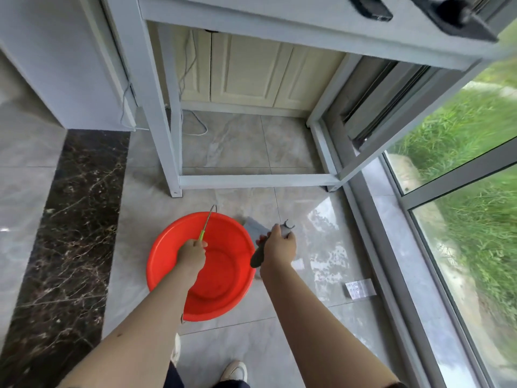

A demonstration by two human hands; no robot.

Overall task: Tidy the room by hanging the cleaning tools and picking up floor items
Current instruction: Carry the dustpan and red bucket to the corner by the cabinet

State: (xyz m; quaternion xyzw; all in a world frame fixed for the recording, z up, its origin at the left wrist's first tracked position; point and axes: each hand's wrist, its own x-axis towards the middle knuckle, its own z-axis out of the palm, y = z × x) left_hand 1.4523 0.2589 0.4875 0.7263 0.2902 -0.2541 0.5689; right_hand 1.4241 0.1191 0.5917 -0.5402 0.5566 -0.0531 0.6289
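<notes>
In the head view, the left hand [193, 252] is closed around the green plastic handle of a thin metal tool [206, 224]. Its wire shaft rises from the fist and ends in a small hook, above the far rim of a round red plastic basin [167, 247]. The basin is smooth and shallow and stands on the glossy grey marble-pattern floor tiles [240, 141].

The right hand [279, 245] grips a dark grey tool [258, 257] with a rounded, tapered end that points back toward the person, just beside the right rim of the basin. A lighter grey piece with a small open hook [288, 228] shows past the fingers; whether it belongs to the same tool I cannot tell. Under this hand a flat grey cloth [253, 226] lies on the tiles.

Beyond the basin stands a white metal frame table [251, 180] with square legs. A strip of dark veined stone [78, 219] runs along the left. A small white label [359, 288] lies near the window frame [447, 189].
</notes>
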